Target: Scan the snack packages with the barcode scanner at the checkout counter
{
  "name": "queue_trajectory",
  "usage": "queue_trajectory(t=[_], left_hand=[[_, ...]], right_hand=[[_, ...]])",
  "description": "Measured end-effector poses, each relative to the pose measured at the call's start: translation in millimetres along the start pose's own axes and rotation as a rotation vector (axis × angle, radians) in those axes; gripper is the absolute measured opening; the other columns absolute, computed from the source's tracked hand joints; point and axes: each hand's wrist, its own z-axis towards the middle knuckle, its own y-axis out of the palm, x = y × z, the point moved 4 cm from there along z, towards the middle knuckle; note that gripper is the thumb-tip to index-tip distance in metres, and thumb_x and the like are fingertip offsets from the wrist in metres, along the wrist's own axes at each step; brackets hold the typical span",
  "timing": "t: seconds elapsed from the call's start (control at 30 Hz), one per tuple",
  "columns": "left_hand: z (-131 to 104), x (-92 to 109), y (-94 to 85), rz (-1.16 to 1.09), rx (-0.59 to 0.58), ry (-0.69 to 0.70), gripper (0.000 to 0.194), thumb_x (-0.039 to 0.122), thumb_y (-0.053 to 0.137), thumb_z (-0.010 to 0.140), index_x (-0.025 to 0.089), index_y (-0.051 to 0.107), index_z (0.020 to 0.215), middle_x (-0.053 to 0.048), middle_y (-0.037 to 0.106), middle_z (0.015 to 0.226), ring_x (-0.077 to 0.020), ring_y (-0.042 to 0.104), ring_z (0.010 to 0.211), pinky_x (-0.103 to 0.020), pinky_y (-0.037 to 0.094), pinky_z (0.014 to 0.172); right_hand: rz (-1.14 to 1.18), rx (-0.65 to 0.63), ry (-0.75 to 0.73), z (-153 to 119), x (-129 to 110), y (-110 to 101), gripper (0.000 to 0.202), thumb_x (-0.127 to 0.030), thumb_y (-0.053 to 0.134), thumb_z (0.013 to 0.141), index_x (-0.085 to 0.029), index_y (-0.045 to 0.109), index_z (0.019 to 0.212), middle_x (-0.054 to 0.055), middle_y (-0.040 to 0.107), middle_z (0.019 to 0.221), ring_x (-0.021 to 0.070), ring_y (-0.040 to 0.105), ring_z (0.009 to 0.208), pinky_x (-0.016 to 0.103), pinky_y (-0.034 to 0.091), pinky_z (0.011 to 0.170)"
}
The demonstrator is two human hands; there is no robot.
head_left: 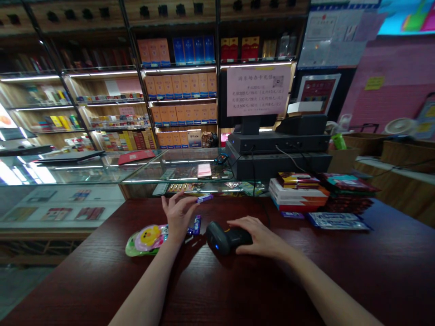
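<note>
My left hand (178,213) pinches a small purple stick-shaped pack (205,198) by its end, raised a little above the counter. Its contents cannot be made out. Another purple pack (197,224) lies on the wood just under that hand. Beside my left wrist is a clear-wrapped, colourful item (146,240) with a yellow duck face, partly covered by the hand. My right hand (258,237) is wrapped around the handle of a black barcode scanner (219,237), whose head points left and shows a blue light.
The dark red wooden counter (217,290) spans the front. At its right stand stacked boxes (295,192), a pile of dark red packets (348,192) and blue-white packs (338,221). Behind are a glass case (176,156) and a black register (278,156) bearing a paper sign (258,90).
</note>
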Motion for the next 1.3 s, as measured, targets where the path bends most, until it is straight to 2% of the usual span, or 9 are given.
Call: queue_trajectory(t=[0.07,0.17,0.3,0.53,0.73,0.93,1.07,1.3], left_hand=[[-0.1,0.4,0.3,0.004,-0.005,0.003,0.012,0.033,0.073,0.084,0.034,0.074,0.096,0.000,0.075,0.100,-0.0265,0.061,0.117,-0.060,0.002,0.121],[-0.3,1.9,1.3,0.005,-0.024,0.011,0.012,0.033,0.073,0.083,0.034,0.074,0.096,0.001,0.076,0.098,-0.0270,0.061,0.118,-0.061,0.001,0.121],[-0.2,2.2,2.1,0.012,-0.034,0.018,0.012,0.032,0.074,0.083,0.034,0.074,0.095,0.002,0.076,0.098,-0.0271,0.061,0.117,-0.062,0.001,0.121],[-0.2,1.5,1.8,0.013,-0.044,-0.007,0.012,0.033,0.074,0.083,0.034,0.074,0.095,0.000,0.076,0.100,-0.0276,0.061,0.118,-0.063,0.003,0.121],[-1.1,-1.3,2.2,0.007,-0.057,-0.032,0.012,0.033,0.074,0.082,0.033,0.075,0.095,0.000,0.075,0.100,-0.0264,0.061,0.117,-0.060,0.005,0.122],[-0.3,-1.6,1.4,-0.004,-0.071,-0.044,0.014,0.031,0.076,0.081,0.033,0.075,0.095,0.000,0.075,0.100,-0.0257,0.062,0.115,-0.058,0.009,0.122],[0.3,-0.5,1.0,-0.007,-0.062,-0.062,0.013,0.030,0.075,0.082,0.034,0.076,0.095,-0.001,0.074,0.099,-0.0251,0.062,0.115,-0.057,0.011,0.122],[0.7,1.3,0.2,-0.014,-0.092,-0.086,0.013,0.031,0.075,0.082,0.033,0.075,0.095,-0.001,0.074,0.102,-0.0245,0.061,0.116,-0.057,0.011,0.122]], right_hand=[[-0.041,0.003,-0.031,-0.7,1.1,5.3,0.074,-0.043,0.081,0.072,-0.031,0.054,0.140,0.008,0.063,0.135,0.0299,0.054,0.125,0.049,0.031,0.114],[-0.092,0.006,-0.047,0.8,1.5,11.7,0.061,-0.035,0.075,0.079,-0.029,0.057,0.137,0.008,0.066,0.131,0.0282,0.057,0.122,0.053,0.023,0.117],[-0.165,0.034,-0.066,0.7,-0.9,13.5,0.053,-0.030,0.069,0.084,-0.025,0.057,0.135,0.009,0.068,0.124,0.0255,0.059,0.117,0.050,0.026,0.115],[-0.223,0.066,-0.120,0.4,-1.7,14.3,0.054,-0.028,0.068,0.084,-0.026,0.055,0.136,0.007,0.068,0.116,0.0243,0.060,0.113,0.047,0.028,0.113],[-0.171,0.128,-0.074,0.7,0.1,0.0,0.050,-0.034,0.069,0.085,-0.028,0.057,0.133,0.008,0.069,0.121,0.0257,0.061,0.114,0.050,0.028,0.114],[-0.049,0.127,-0.038,-7.3,2.9,-19.2,0.057,-0.037,0.071,0.083,-0.031,0.054,0.138,0.006,0.064,0.136,0.0296,0.055,0.125,0.055,0.021,0.118],[0.005,0.094,-0.007,-10.9,2.3,-25.3,0.052,-0.037,0.072,0.082,-0.031,0.060,0.132,0.005,0.067,0.131,0.0319,0.053,0.128,0.057,0.018,0.119],[-0.006,0.073,-0.011,-10.5,-3.6,-24.1,0.047,-0.040,0.072,0.081,-0.030,0.063,0.127,0.006,0.068,0.127,0.0318,0.055,0.126,0.058,0.020,0.119]])
